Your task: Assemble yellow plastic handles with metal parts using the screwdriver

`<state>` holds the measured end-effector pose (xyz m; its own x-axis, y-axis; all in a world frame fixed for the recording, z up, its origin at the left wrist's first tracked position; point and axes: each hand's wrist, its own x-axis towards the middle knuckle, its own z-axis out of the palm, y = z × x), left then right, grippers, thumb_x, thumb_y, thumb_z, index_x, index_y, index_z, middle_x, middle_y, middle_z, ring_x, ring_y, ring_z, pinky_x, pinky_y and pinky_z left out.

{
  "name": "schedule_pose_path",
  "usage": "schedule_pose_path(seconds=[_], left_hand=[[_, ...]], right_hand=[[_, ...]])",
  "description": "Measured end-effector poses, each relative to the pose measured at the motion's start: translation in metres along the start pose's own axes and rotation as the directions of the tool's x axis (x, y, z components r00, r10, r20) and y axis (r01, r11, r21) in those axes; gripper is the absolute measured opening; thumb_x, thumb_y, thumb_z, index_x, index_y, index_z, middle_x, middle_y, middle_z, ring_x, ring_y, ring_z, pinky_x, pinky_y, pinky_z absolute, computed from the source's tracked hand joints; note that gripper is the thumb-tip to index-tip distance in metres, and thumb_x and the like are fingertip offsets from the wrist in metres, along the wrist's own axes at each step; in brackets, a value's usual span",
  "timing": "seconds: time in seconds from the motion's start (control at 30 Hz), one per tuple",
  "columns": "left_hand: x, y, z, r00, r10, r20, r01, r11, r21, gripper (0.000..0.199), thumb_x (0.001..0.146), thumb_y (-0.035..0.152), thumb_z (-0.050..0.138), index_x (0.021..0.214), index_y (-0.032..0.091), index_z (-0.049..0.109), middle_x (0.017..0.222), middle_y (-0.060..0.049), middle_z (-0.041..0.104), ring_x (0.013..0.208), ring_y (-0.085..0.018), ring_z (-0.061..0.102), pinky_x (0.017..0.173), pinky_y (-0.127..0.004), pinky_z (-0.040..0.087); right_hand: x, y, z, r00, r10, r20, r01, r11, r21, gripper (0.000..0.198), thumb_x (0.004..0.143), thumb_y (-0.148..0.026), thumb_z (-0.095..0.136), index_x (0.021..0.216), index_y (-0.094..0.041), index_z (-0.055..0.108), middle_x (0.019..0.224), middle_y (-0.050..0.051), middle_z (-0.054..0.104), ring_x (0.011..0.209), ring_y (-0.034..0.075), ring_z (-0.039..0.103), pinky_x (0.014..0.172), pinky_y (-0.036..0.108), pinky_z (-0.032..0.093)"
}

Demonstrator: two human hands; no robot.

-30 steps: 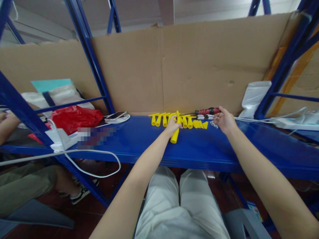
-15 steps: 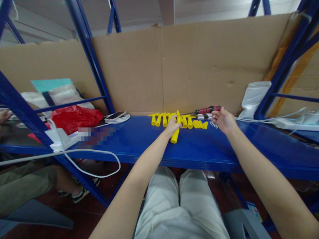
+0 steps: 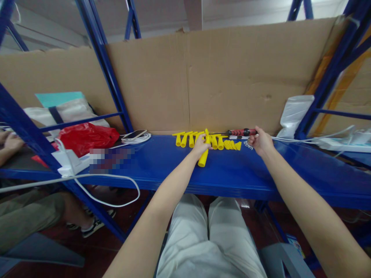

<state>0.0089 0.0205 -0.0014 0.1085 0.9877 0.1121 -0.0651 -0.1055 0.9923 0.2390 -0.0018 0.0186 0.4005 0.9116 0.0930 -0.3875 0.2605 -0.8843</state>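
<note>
- Far left of the yellow tapered plastic tube (image 3: 203, 159), a co-worker's hand (image 3: 13, 143) shows behind the blue metal upright.
- Nearer the tube, though well to its left, lie a crumpled red plastic bag (image 3: 88, 134) and a blocky white power adapter (image 3: 67, 160).
- Between these and the tube, a dark-screened phone (image 3: 135, 134) rests on a coiled white cable (image 3: 146, 139).
- Just left of and behind the tube, short yellow T-shaped plastic pieces (image 3: 183, 141) stand in a row that continues on its right, on the glossy blue worktop (image 3: 162, 158).
- At the tube itself, the person's left hand (image 3: 202, 146) has its fingers wrapped around the upper part; the wider end points toward the person.
- Just right of the tube, small flat yellow wedges (image 3: 231, 145) lie side by side.
- Behind those wedges, a red-and-black-handled screwdriver (image 3: 239, 132) lies level, its thin shaft reaching toward the tube's top; whether the tip touches cannot be told.
- Farther right of the tube, the right hand (image 3: 263, 142) has its fingers drawn in on the handle's end, near small metallic bits (image 3: 247, 144).
- Well right of the tube, a translucent plastic bag (image 3: 295, 114) leans upright.
</note>
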Motion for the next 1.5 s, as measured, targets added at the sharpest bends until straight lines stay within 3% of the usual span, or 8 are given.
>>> schedule_pose_path(seconds=[0.17, 0.3, 0.47, 0.63, 0.83, 1.0, 1.17, 1.5], left_hand=[[0.001, -0.001, 0.000, 1.000, -0.002, -0.018, 0.002, 1.000, 0.005, 0.073, 0.052, -0.009, 0.056, 0.117, 0.022, 0.051, 0.104, -0.003, 0.066, 0.073, -0.014, 0.066, 0.063, -0.024, 0.054], [0.001, 0.000, 0.000, 1.000, -0.006, -0.018, 0.006, 1.000, 0.005, 0.071, 0.053, -0.009, 0.058, 0.116, 0.024, 0.051, 0.104, -0.003, 0.067, 0.073, -0.015, 0.066, 0.061, -0.024, 0.055], [0.003, -0.002, -0.001, 1.000, -0.004, -0.018, 0.004, 1.000, 0.002, 0.071, 0.053, -0.007, 0.063, 0.116, 0.024, 0.050, 0.102, -0.003, 0.067, 0.075, -0.015, 0.067, 0.063, -0.025, 0.055], [0.007, -0.005, -0.002, 1.000, 0.006, -0.008, -0.006, 1.000, 0.007, 0.077, 0.052, -0.008, 0.060, 0.121, 0.024, 0.049, 0.102, -0.003, 0.067, 0.072, -0.014, 0.066, 0.063, -0.026, 0.055], [0.006, -0.005, -0.002, 1.000, 0.025, -0.016, -0.024, 1.000, 0.007, 0.083, 0.052, -0.009, 0.061, 0.126, 0.024, 0.048, 0.101, -0.003, 0.068, 0.071, -0.013, 0.065, 0.065, -0.025, 0.054], [0.004, -0.003, -0.002, 1.000, 0.023, 0.005, -0.023, 1.000, -0.004, 0.084, 0.052, -0.010, 0.061, 0.128, 0.023, 0.047, 0.105, -0.004, 0.069, 0.073, -0.014, 0.066, 0.067, -0.026, 0.054], [0.005, -0.004, -0.002, 1.000, 0.013, -0.001, -0.013, 1.000, 0.020, 0.085, 0.052, -0.009, 0.059, 0.129, 0.024, 0.046, 0.106, -0.005, 0.068, 0.074, -0.015, 0.067, 0.064, -0.025, 0.053], [0.004, -0.005, -0.001, 1.000, 0.031, 0.005, -0.031, 1.000, -0.002, 0.083, 0.051, -0.009, 0.057, 0.126, 0.024, 0.047, 0.106, -0.004, 0.069, 0.073, -0.014, 0.067, 0.065, -0.025, 0.053]], right_hand=[[-0.009, -0.004, 0.005, 0.996, -0.059, 0.071, 0.057, 0.998, 0.032, 0.035, 0.090, -0.047, 0.060, 0.071, -0.021, 0.047, 0.045, -0.006, 0.047, 0.036, 0.006, 0.041, 0.035, 0.015, 0.035], [-0.018, -0.006, 0.012, 0.983, -0.145, 0.113, 0.139, 0.989, 0.058, 0.030, 0.093, -0.039, 0.057, 0.072, -0.021, 0.047, 0.050, -0.005, 0.052, 0.041, 0.007, 0.047, 0.041, 0.016, 0.042], [-0.017, -0.003, 0.010, 0.976, -0.179, 0.127, 0.177, 0.984, 0.030, 0.033, 0.087, -0.039, 0.066, 0.070, -0.021, 0.044, 0.052, -0.006, 0.050, 0.041, 0.006, 0.046, 0.042, 0.015, 0.042], [-0.012, -0.003, 0.008, 0.987, -0.143, 0.073, 0.141, 0.990, 0.024, 0.032, 0.085, -0.039, 0.067, 0.069, -0.021, 0.045, 0.051, -0.005, 0.050, 0.041, 0.008, 0.048, 0.038, 0.017, 0.041], [-0.014, -0.004, 0.008, 0.995, -0.085, 0.060, 0.085, 0.996, 0.002, 0.028, 0.088, -0.038, 0.061, 0.069, -0.021, 0.048, 0.040, -0.008, 0.038, 0.034, 0.008, 0.038, 0.033, 0.017, 0.034], [-0.015, -0.006, 0.006, 0.987, -0.067, 0.147, 0.067, 0.998, 0.004, 0.034, 0.087, -0.053, 0.061, 0.078, -0.021, 0.056, 0.044, -0.006, 0.045, 0.036, 0.008, 0.043, 0.035, 0.017, 0.034], [-0.017, -0.007, 0.008, 0.974, -0.111, 0.199, 0.104, 0.994, 0.042, 0.031, 0.090, -0.046, 0.059, 0.073, -0.021, 0.051, 0.053, -0.003, 0.054, 0.043, 0.009, 0.050, 0.041, 0.018, 0.041], [-0.017, -0.006, 0.010, 0.989, -0.112, 0.099, 0.110, 0.994, 0.022, 0.038, 0.083, -0.046, 0.069, 0.068, -0.021, 0.044, 0.050, -0.007, 0.049, 0.037, 0.006, 0.043, 0.036, 0.016, 0.035]])
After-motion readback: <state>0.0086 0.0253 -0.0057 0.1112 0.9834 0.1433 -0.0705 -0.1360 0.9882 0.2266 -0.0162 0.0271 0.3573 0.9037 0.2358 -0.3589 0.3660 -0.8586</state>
